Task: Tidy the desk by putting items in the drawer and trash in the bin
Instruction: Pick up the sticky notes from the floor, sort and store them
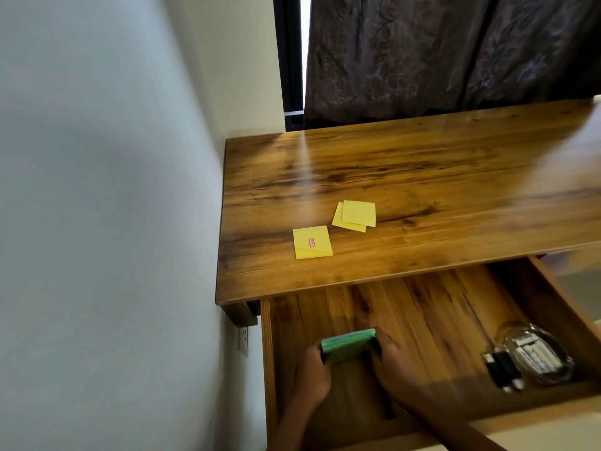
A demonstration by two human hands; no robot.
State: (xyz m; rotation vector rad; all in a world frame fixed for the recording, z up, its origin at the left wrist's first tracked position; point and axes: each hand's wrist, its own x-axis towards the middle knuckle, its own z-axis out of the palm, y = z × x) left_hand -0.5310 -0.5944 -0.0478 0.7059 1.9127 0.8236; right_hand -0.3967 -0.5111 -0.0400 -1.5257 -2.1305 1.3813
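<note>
A green pad of notes (349,344) sits low inside the open wooden drawer (422,307), held between both hands. My left hand (310,375) grips its left end and my right hand (392,362) grips its right end. On the wooden desk (422,164) above lie a yellow sticky-note pad (312,243) with a small red label and two loose yellow notes (355,216) overlapping each other.
At the drawer's right end sit a clear glass dish (536,356) holding small items and some dark pens (502,369) beside it. A pale wall (113,222) runs along the desk's left side. Dark curtains (439,53) hang behind the desk. A wall socket (243,339) is under the desk's left corner.
</note>
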